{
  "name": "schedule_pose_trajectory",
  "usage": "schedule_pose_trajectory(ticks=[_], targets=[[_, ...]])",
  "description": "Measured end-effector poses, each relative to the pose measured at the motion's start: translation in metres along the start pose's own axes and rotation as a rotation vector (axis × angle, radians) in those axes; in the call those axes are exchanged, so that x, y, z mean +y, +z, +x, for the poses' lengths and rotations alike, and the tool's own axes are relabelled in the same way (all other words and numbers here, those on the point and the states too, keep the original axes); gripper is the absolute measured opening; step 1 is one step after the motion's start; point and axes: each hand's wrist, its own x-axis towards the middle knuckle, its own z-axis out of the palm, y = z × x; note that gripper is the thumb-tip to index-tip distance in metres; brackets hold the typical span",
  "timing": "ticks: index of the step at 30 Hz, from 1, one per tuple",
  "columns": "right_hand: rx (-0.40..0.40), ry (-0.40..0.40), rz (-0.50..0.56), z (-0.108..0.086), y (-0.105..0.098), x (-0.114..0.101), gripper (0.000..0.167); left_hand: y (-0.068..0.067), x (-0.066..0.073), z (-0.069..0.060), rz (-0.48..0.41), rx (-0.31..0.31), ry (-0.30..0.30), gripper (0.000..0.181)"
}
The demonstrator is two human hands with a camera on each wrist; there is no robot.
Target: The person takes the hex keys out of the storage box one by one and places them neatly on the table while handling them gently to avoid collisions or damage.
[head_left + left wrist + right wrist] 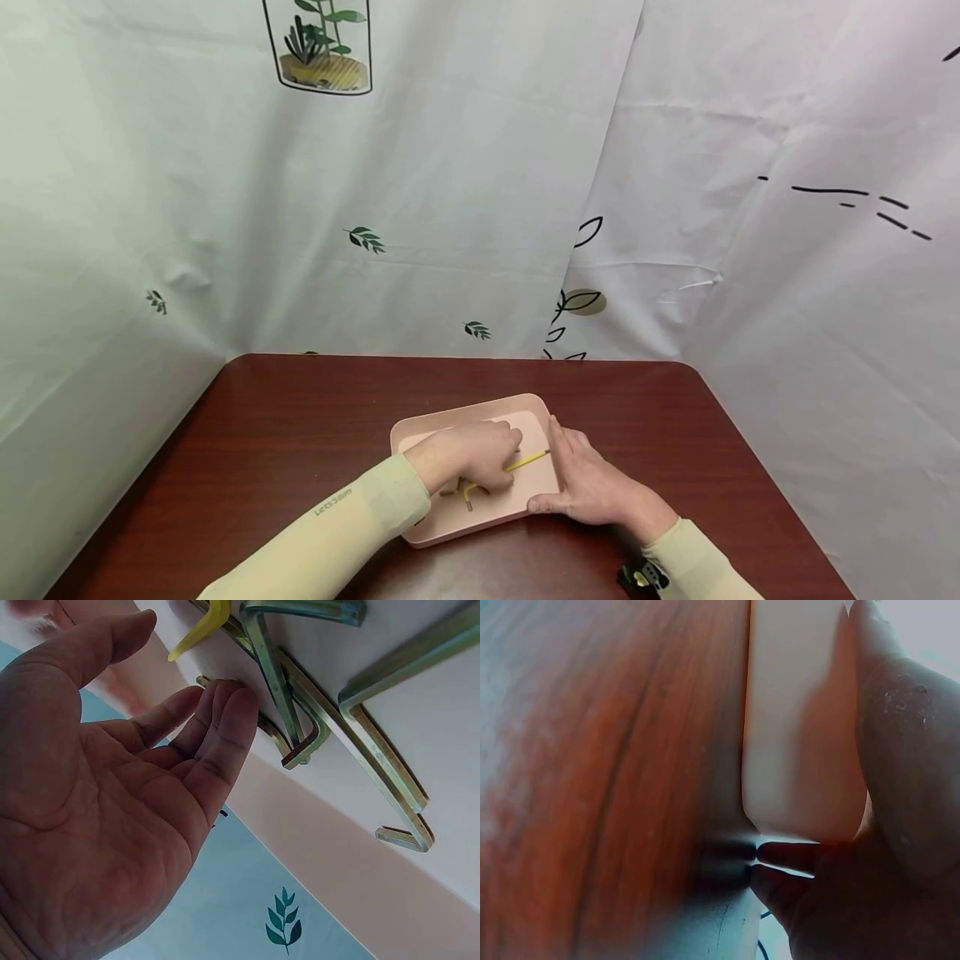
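Yellow hex key [528,460] | long arm points far-right, short leg nearward | left hand [480,454] relaxed, right hand [592,483] spread against tray [480,529]

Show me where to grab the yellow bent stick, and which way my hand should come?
I'd pinch the yellow bent stick on its long straight part, between the left hand and right hand, coming from above. That slim stretch is uncovered, while the other end hooks toward the person. The raised walls of the tray would probably block a low sideways reach.
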Motion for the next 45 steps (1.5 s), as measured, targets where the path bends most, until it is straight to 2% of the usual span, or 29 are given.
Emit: schedule_pose_trajectory(ticks=[15,25,33,45], targets=[[0.005,0.001,0.01,-0.001,0.0,-0.002,0.139,0.009,0.001,0.006,0.065,0.044,0.026,0.024],[0.015,-0.01,0.006,0.001,0.0,-0.002,0.138,0.012,0.001,0.005,0.084,0.042,0.031,0.022],[0.04,-0.028,-0.007,-0.004,0.0,0.001,0.138,0.015,0.007,0.007,0.068,0.048,0.02,0.019],[0.063,-0.045,-0.017,-0.004,0.001,-0.002,0.136,0.017,0.009,0.006,0.125,0.057,0.033,0.013]])
